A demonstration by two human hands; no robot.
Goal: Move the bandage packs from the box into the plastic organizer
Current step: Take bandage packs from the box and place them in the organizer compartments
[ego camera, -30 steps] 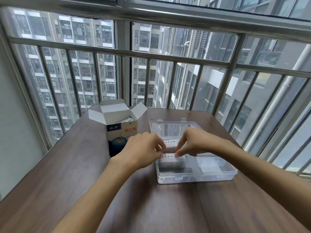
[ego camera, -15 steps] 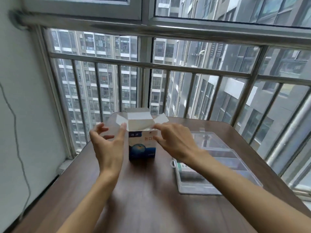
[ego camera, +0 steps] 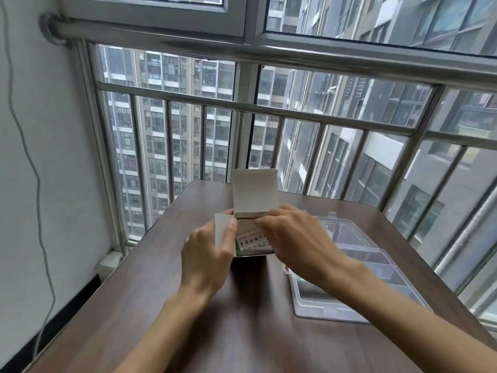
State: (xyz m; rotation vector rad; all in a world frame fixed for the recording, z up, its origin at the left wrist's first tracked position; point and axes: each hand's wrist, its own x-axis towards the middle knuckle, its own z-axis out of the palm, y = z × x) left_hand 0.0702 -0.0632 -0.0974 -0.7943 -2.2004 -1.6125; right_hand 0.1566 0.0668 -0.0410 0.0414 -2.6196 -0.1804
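Note:
The cardboard box (ego camera: 254, 193) stands open on the brown table (ego camera: 242, 319), its top flap raised. White bandage packs (ego camera: 251, 242) with printed text show inside it. My left hand (ego camera: 207, 259) grips the box's left side, thumb against the side flap. My right hand (ego camera: 293, 238) reaches into the box from the right, fingers curled on the packs; the fingertips are partly hidden. The clear plastic organizer (ego camera: 357, 267) lies open to the right, partly behind my right forearm.
A steel railing (ego camera: 269, 111) and window run along the table's far edge. A white wall with a hanging grey cable (ego camera: 32, 168) stands at the left. Bare tabletop lies in front of the box.
Both hands left the organizer and moved left to the box. The left hand now grips its side and the right hand has gone into the box. The view swung left.

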